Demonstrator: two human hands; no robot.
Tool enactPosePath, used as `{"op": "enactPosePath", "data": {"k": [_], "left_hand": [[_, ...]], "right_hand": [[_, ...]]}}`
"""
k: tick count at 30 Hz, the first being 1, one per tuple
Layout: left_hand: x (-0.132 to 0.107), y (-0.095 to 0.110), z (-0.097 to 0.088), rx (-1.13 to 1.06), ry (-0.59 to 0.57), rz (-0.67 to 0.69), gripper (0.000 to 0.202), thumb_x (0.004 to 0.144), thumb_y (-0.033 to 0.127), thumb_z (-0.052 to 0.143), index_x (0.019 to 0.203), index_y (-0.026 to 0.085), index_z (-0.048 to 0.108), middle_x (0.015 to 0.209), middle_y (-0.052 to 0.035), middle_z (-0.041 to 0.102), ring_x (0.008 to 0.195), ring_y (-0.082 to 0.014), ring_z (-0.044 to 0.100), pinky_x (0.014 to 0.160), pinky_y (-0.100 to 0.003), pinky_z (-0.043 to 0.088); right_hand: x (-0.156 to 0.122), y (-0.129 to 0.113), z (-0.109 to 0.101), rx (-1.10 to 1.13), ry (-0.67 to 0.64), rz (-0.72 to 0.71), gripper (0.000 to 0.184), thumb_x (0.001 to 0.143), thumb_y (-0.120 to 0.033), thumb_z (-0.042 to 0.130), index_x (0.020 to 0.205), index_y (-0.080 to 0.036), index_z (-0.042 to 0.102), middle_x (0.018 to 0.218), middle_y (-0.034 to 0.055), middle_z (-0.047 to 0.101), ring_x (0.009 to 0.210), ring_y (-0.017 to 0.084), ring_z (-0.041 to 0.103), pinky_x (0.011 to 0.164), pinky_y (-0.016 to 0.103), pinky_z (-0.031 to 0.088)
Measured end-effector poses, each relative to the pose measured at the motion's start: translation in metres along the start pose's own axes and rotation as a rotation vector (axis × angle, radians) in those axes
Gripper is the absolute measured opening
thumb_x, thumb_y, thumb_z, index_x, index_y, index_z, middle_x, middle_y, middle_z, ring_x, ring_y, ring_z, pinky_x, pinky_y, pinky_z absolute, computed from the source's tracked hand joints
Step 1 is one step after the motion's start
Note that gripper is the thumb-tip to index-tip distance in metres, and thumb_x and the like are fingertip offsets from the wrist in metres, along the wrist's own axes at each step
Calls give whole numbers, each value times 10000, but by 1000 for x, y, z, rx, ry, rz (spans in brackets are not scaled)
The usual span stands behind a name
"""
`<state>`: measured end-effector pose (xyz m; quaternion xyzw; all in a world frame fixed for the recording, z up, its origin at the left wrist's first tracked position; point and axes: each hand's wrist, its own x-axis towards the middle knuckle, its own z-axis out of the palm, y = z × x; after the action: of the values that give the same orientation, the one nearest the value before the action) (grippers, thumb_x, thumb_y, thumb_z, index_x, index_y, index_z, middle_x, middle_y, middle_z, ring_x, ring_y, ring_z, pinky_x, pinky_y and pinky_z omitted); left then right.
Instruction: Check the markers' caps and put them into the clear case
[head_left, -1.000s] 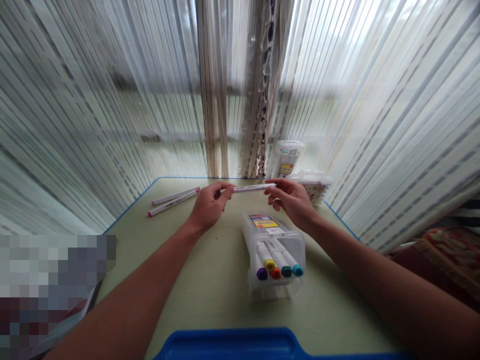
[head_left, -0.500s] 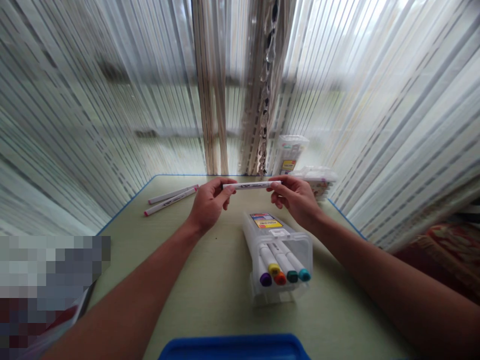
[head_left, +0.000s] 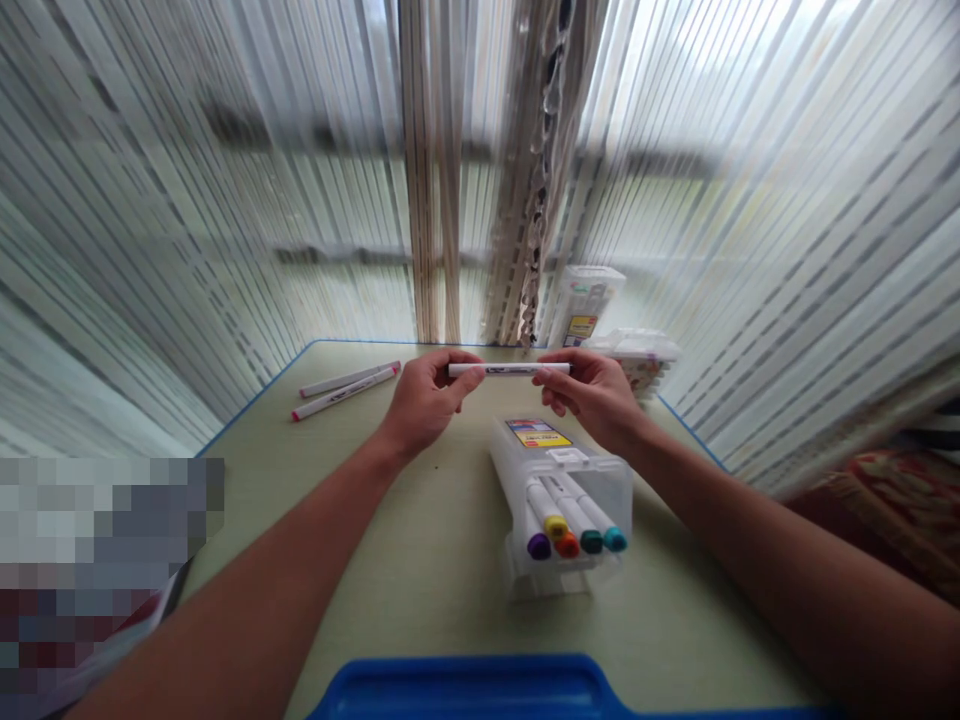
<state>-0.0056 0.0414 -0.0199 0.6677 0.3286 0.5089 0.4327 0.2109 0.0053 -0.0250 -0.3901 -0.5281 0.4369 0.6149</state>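
Observation:
I hold a white marker level above the table, one end in each hand. My left hand pinches its left end and my right hand pinches its right end, fingers closed on it. Just below my right hand lies a clear plastic marker case on its side, open toward me, with several markers inside showing purple, yellow, orange, green and teal caps. Two more white markers with pink ends lie side by side on the table to the left of my left hand.
The pale green table has a blue edge, and striped curtains hang close around its far and side edges. More clear marker cases stand at the back right. A blue tray edge is at the near edge.
The marker stays held between both hands, shifting slightly right and lower in view as the camera moves a little. The case and loose markers lie where they were.

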Motion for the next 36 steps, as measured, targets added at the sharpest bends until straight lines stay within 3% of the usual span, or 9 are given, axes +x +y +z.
{"op": "enactPosePath", "data": {"k": [8,21,36], "left_hand": [[1,0,0,-138,-5,-73,255,798,315,709,937,102,714,756,-56,692,520,-86,523,478,-229,443],[-1,3,1,-72,-12,-17,298,760,338,782,920,94,721,712,-28,676,487,-66,500,462,-216,404],[0,4,0,-242,-2,-124,261,803,300,720,973,102,716,813,-86,735,540,-88,549,506,-227,457]], "right_hand": [[0,-2,-1,61,-15,37,269,704,-339,840,857,-148,729,729,66,754,516,139,670,399,202,449],[-1,-2,2,55,6,17,291,660,-316,887,834,-150,723,690,35,733,476,104,625,390,188,426],[1,-5,0,117,40,60,266,687,-327,859,855,-157,742,716,54,754,459,100,615,392,189,408]]}}
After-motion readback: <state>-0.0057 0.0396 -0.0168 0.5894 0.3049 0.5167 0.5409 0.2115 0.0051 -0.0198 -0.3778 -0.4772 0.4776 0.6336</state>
